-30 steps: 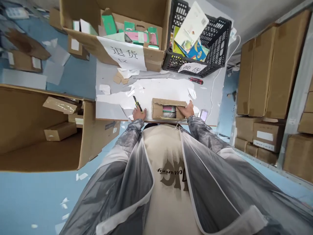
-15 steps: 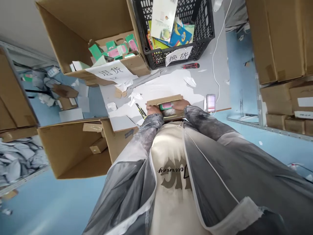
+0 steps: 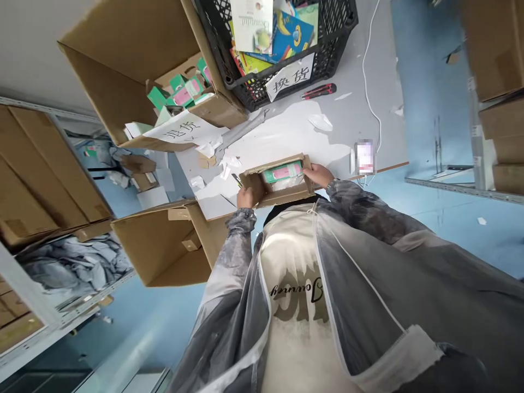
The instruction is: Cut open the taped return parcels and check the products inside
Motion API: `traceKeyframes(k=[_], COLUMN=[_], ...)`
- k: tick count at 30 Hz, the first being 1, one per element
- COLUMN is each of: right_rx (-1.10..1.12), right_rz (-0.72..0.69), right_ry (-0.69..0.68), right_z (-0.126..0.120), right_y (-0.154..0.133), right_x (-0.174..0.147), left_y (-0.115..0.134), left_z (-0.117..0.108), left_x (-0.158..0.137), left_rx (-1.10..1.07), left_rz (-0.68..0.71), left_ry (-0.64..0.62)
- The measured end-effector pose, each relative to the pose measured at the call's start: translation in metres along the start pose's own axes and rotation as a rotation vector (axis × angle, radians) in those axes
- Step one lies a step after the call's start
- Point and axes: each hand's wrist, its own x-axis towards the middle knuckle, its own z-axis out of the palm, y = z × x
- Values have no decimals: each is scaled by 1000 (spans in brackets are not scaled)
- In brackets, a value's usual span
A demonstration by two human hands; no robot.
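Observation:
A small open cardboard box [image 3: 286, 195] is held at the table's front edge, close to my body. Inside it lies a green and pink carton [image 3: 282, 172], with clear or whitish wrapping beside it. My left hand [image 3: 245, 198] grips the box's left end, and my right hand [image 3: 318, 174] is closed on its right end. Partly hidden behind the left hand is a yellow-green and black cutter [image 3: 237, 180].
Behind stand a large cardboard box [image 3: 118, 65] of green and pink cartons and a black crate [image 3: 331, 54] of books. A red and black cutter [image 3: 319, 91], paper scraps [image 3: 320, 122] and a phone [image 3: 364, 157] lie on the table. Another cardboard box [image 3: 164, 245] stands at left.
My hands have moved apart to the box's two ends, and its inside with the carton shows more fully. The whole view has turned and shifted.

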Motion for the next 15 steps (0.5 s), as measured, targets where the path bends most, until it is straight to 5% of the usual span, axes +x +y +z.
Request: traceKeyframes(k=[6,15], right_rx=[107,71], right_rz=[-30,-253], right_ry=[-14,63], right_z=[-15,-24], right_y=[-26,-79], right_x=[7,78], left_y=[30,26], left_z=[0,-81], left_x=[19,86], left_rx=[-203,-294], left_rz=[-253,-243], left_ry=[203,380])
